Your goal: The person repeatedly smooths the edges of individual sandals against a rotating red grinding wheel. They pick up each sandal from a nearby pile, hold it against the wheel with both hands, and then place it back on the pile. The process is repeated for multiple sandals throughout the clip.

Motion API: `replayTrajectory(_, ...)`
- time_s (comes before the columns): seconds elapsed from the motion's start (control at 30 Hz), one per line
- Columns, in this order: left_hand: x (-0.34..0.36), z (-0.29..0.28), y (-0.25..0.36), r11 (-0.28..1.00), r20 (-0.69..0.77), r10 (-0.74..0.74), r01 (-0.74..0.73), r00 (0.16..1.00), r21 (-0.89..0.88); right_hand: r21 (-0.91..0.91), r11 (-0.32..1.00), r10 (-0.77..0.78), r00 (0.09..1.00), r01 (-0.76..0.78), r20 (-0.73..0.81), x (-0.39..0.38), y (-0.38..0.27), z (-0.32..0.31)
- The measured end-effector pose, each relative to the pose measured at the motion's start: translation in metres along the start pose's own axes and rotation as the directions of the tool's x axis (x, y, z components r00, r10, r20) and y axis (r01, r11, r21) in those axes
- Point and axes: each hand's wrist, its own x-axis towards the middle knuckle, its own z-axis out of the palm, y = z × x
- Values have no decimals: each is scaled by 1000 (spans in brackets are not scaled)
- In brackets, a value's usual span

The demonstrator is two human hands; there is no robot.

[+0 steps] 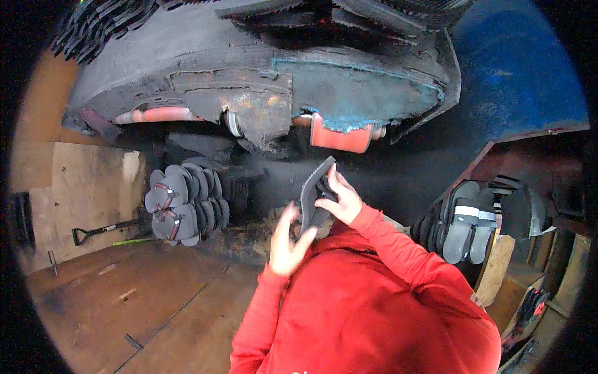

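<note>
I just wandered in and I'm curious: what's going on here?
A person in red grips a dark sandal with the right hand; the left hand is open by its lower end, contact unclear. Ahead is a grimy machine with orange rollers. Grey flip-flops are stacked at left; grey sandals with white straps sit at right.

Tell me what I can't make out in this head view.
Head view:
Dark sandal: inner side partly hidden by the right hand.
Left hand: blurred; contact with the sandal unclear.
Orange-red roller: top hidden by the ragged blue-green cover.
Dark stack, upper left: cut off by the upper edge.
</note>
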Motion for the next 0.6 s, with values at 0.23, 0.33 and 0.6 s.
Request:
replayTrajectory(0.23,109,41,39,927,-127,275,-228,953,299,325,919,182,971,-223,153,9,4,4)
replayTrajectory(0.33,103,38,48,898,-143,245,-168,959,407,631,714,191,952,-303,241,9,-7,9)
replayTrajectory(0.6,126,53,45,844,-93,164,-91,982,528,786,463,287,908,-410,304,27,-5,-13)
